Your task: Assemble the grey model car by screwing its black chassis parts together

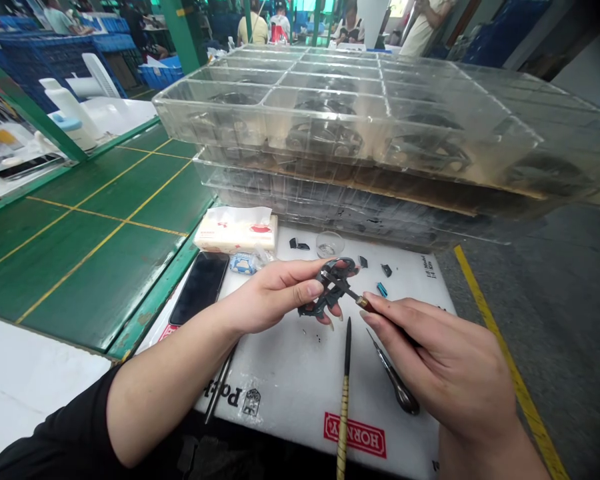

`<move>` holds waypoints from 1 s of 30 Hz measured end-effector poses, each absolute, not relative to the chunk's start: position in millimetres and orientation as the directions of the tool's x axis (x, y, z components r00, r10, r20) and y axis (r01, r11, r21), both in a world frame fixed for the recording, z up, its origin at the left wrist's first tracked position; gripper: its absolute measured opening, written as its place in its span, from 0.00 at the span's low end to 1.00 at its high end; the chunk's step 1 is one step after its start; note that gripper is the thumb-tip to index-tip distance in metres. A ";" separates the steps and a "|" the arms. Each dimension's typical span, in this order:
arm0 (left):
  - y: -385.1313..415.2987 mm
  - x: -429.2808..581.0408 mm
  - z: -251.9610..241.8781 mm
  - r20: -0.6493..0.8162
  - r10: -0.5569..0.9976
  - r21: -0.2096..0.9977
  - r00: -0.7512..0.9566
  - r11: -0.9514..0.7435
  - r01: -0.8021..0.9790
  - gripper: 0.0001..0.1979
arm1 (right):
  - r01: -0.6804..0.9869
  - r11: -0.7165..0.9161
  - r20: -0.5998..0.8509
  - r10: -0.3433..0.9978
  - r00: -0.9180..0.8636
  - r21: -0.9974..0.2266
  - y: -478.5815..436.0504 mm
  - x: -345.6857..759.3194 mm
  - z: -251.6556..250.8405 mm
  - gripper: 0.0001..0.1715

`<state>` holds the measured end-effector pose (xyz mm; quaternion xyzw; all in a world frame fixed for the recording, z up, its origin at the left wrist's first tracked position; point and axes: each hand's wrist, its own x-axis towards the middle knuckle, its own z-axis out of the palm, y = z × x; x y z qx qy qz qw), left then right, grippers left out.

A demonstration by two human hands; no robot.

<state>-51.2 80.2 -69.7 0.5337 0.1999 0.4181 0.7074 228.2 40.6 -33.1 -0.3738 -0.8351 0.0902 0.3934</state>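
Note:
My left hand [280, 293] is closed on a small black plastic model part [333, 283], held just above a white foam board [290, 380]. My right hand [445, 360] pinches a thin brush or tool with a brown ferrule [367, 305], and its tip touches the black part. On the board below the hands lie a striped-handled brush [345, 393] and metal tweezers [395, 380]. A third thin tool [220, 383] lies partly under my left forearm.
Stacked clear compartment trays [330, 107] holding dark model cars fill the far side. On the board sit a black phone [200, 287], a tissue pack [237, 230], a small clear cup [329, 244], a tiny blue car body [243, 264] and loose dark bits [386, 270]. A green bench [95, 220] lies left. People work in the background.

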 end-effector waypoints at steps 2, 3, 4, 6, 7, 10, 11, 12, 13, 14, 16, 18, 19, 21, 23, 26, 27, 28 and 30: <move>80.0 -50.7 -69.4 0.168 0.809 0.921 0.564 0.075 -0.382 0.24 | 0.563 0.700 0.589 0.698 -0.407 -0.440 39.6 227.0 -33.2 0.14; 79.9 -50.6 -69.3 0.171 0.811 0.920 0.560 0.072 -0.384 0.23 | 0.568 0.697 0.590 0.699 -0.403 -0.438 39.2 226.5 -33.1 0.14; 79.8 -50.5 -69.4 0.173 0.813 0.919 0.556 0.069 -0.387 0.24 | 0.574 0.693 0.591 0.701 -0.398 -0.436 38.8 225.9 -32.9 0.14; 79.7 -50.5 -69.6 0.176 0.814 0.918 0.554 0.067 -0.390 0.24 | 0.581 0.689 0.594 0.704 -0.390 -0.434 38.2 224.7 -32.6 0.14; 79.7 -50.5 -69.7 0.175 0.815 0.919 0.553 0.067 -0.389 0.24 | 0.580 0.689 0.596 0.702 -0.389 -0.434 38.1 224.1 -32.5 0.14; 80.0 -50.6 -69.7 0.171 0.817 0.922 0.550 0.065 -0.382 0.24 | 0.583 0.687 0.597 0.703 -0.386 -0.433 37.8 222.4 -32.5 0.14; 80.2 -50.6 -69.6 0.171 0.819 0.924 0.547 0.060 -0.379 0.24 | 0.585 0.686 0.597 0.704 -0.384 -0.433 37.6 222.0 -32.6 0.14; 80.4 -50.5 -69.5 0.173 0.821 0.925 0.544 0.053 -0.375 0.24 | 0.590 0.682 0.595 0.708 -0.382 -0.432 37.4 221.7 -32.8 0.14; 80.5 -50.3 -69.4 0.175 0.824 0.927 0.539 0.047 -0.373 0.25 | 0.595 0.678 0.593 0.710 -0.379 -0.431 37.1 221.5 -32.9 0.13; 80.7 -50.2 -69.4 0.177 0.826 0.927 0.536 0.043 -0.372 0.25 | 0.601 0.673 0.589 0.714 -0.378 -0.431 36.7 221.3 -33.1 0.13; 80.8 -50.0 -69.2 0.178 0.832 0.926 0.526 0.039 -0.375 0.25 | 0.606 0.670 0.587 0.716 -0.377 -0.429 35.9 220.8 -33.5 0.12; 80.8 -50.1 -69.1 0.172 0.838 0.928 0.518 0.038 -0.371 0.25 | 0.607 0.669 0.589 0.716 -0.374 -0.429 35.2 219.9 -34.0 0.12; 80.8 -50.3 -69.0 0.170 0.840 0.930 0.516 0.037 -0.366 0.25 | 0.607 0.668 0.590 0.717 -0.370 -0.431 35.0 219.3 -34.3 0.12; 80.8 -50.9 -68.9 0.167 0.840 0.934 0.516 0.033 -0.355 0.26 | 0.609 0.663 0.592 0.721 -0.360 -0.436 34.8 218.2 -34.7 0.12; 80.9 -51.2 -69.1 0.166 0.840 0.936 0.517 0.031 -0.350 0.27 | 0.610 0.659 0.594 0.723 -0.354 -0.439 35.0 217.3 -35.1 0.12; 81.4 -50.8 -69.9 0.173 0.844 0.938 0.507 0.016 -0.346 0.27 | 0.610 0.660 0.597 0.721 -0.351 -0.438 35.2 216.2 -35.5 0.12; 81.6 -50.5 -70.1 0.178 0.848 0.940 0.500 0.005 -0.342 0.27 | 0.611 0.659 0.597 0.722 -0.350 -0.438 35.1 215.9 -35.6 0.12; 81.6 -50.2 -70.2 0.183 0.852 0.941 0.491 -0.007 -0.338 0.26 | 0.613 0.658 0.597 0.722 -0.349 -0.438 34.9 215.7 -35.6 0.12; 81.6 -49.5 -70.4 0.191 0.858 0.945 0.477 -0.029 -0.325 0.26 | 0.615 0.657 0.596 0.723 -0.349 -0.436 34.6 215.3 -35.3 0.12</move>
